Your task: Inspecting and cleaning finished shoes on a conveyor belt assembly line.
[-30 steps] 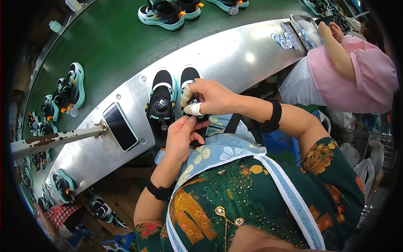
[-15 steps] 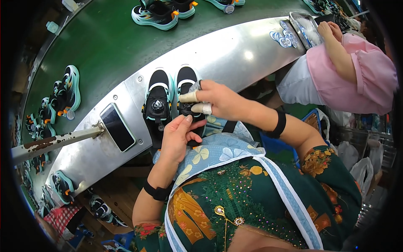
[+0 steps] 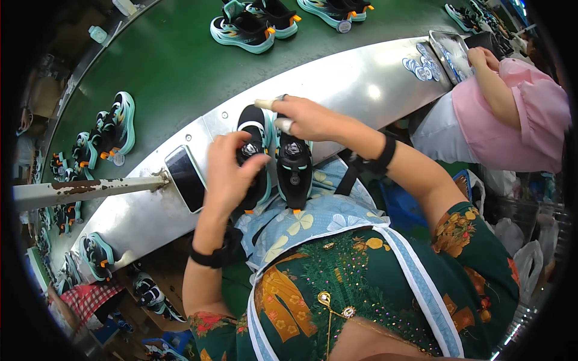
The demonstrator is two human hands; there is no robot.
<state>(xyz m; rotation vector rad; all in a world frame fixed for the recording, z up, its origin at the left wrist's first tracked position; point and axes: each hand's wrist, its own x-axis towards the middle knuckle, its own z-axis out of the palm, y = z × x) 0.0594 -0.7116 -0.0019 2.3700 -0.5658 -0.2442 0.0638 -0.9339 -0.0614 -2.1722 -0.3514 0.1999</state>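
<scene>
A pair of black and mint sports shoes stands side by side at the metal ledge in front of me, toes pointing away. My left hand [image 3: 227, 169] is beside the left shoe [image 3: 255, 135], thumb and fingers spread apart around its upper near the dial. Across the toe of the right shoe [image 3: 294, 170] reaches my right hand [image 3: 306, 119], its fingers stretched out and apart, with pale covers on some fingertips. A round dial and a dark tongue show on the right shoe. Part of the left shoe is hidden behind my left hand.
A phone [image 3: 186, 178] lies on the metal ledge [image 3: 337, 78], beside a rusty metal bar [image 3: 90, 191]. More shoes [image 3: 244, 30] stand on the green belt [image 3: 174, 66]. At right, a person in pink [image 3: 512, 114] is near a tray [image 3: 450, 54] and several round tags [image 3: 422, 69].
My right hand has moved from the right shoe's dial area to the toe. The left hand has left the right shoe's heel area and opened beside the left shoe. The view has shifted slightly.
</scene>
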